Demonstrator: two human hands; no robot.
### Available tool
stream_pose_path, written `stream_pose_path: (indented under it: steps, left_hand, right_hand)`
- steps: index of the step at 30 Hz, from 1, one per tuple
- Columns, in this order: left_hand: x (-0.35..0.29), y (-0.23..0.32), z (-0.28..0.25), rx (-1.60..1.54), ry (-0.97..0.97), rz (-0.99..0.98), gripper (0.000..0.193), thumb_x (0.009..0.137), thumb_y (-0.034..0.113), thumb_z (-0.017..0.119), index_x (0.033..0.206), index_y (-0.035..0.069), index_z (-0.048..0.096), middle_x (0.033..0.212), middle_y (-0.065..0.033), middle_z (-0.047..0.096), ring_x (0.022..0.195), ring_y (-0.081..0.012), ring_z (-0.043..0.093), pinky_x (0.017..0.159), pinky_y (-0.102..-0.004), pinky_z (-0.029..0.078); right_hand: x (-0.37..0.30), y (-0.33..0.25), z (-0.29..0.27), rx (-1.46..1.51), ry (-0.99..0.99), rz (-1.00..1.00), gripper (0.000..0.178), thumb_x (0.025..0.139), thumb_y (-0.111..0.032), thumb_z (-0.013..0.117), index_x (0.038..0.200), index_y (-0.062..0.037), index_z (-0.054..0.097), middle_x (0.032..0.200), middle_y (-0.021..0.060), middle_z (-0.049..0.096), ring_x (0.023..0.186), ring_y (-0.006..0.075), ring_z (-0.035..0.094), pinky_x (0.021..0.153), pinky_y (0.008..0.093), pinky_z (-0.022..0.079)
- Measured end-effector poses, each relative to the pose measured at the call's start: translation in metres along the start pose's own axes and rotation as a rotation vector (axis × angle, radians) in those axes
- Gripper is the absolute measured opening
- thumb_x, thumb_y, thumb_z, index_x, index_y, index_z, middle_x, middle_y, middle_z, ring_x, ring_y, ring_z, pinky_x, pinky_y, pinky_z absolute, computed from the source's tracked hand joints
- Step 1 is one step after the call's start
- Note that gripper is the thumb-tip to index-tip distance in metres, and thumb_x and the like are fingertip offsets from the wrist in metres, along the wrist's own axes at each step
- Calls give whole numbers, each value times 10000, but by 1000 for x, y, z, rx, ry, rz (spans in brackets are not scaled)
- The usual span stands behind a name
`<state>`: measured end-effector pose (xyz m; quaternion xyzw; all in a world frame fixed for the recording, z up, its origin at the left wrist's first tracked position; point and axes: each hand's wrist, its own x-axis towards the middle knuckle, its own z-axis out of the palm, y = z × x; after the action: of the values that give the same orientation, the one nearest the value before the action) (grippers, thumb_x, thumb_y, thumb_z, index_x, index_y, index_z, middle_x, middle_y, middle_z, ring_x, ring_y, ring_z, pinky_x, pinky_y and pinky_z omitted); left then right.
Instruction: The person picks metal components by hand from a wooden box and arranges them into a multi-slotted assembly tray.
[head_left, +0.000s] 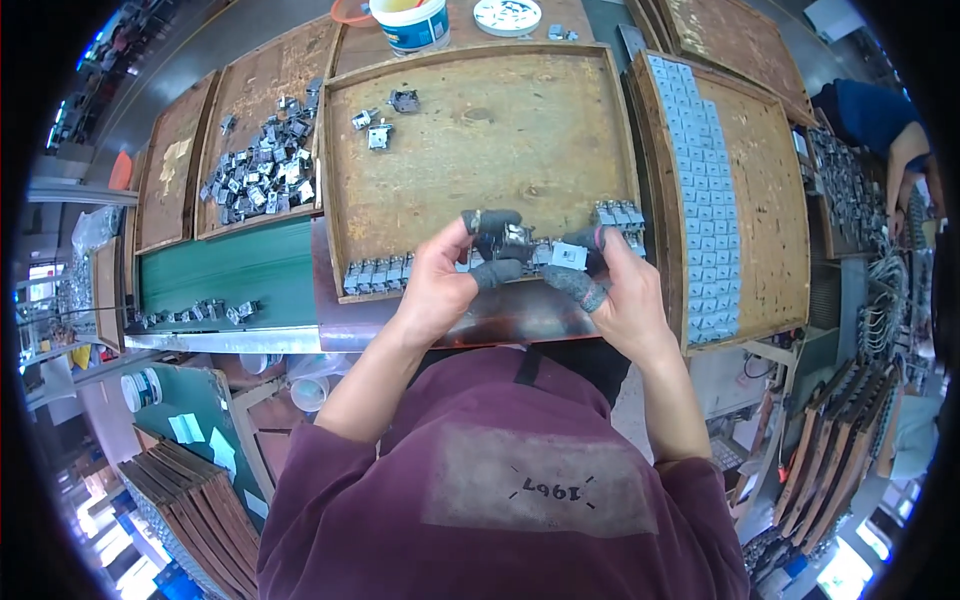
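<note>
My left hand point(440, 282), with dark covers on its fingers, is closed on a small dark switch-like part with metal bits point(514, 241). Between the covered fingers of my right hand point(628, 292) is a similar small part with a pale square face point(569, 256). Both hands are over the near edge of a shallow wooden tray point(470, 160), the two parts close together. Along that edge runs a row of like parts point(378, 273), partly hidden by my hands. A short row of them point(619, 214) sits in the tray's near right corner.
Three loose parts point(378, 136) lie at the tray's far left. A tray on the left holds a heap of parts point(262, 165). Pale parts point(708, 200) stand in ordered rows on the right. A green belt point(220, 270) carries several parts. A bucket point(410, 28) stands beyond; a co-worker point(885, 125) bends at far right.
</note>
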<state>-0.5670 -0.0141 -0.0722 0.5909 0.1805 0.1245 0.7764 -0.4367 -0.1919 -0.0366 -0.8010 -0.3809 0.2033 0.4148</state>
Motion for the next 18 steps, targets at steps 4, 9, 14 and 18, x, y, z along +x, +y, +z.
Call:
stream_pose_path:
  steps: [4,9,14,18]
  left_hand:
    - [-8,0,4,-119,-40,-50,400,858,-46,688,1244,13,602,1138,-66,685,1030,-162,654,908,-309,534]
    - [-10,0,17,-265,-51,-80,384,866,-90,640,1234,16,613,1136,-44,681,1048,-145,639,943,-298,501]
    - [-3,-6,24,-239,-54,-53,382,894,-87,602,1265,5,590,1213,-79,655,1123,-174,621,983,-324,495]
    - [-2,-7,26,-263,-130,-37,370,911,-80,569,1271,6,586,1221,-64,650,1158,-168,601,1002,-325,475]
  right_hand:
    - [1,-1,-2,-86,87,-234,269,814,-127,756,982,12,598,876,142,624,764,299,644,654,360,508]
    - [-2,1,-4,-116,72,-277,257,741,-46,742,949,25,607,840,138,572,741,314,611,622,378,485]
    - [-4,2,-6,-158,104,-283,234,741,-26,728,947,26,630,836,129,566,725,299,607,610,368,484]
    - [-6,4,-8,-113,171,-246,259,719,-19,733,954,28,635,838,128,575,721,298,606,613,360,495]
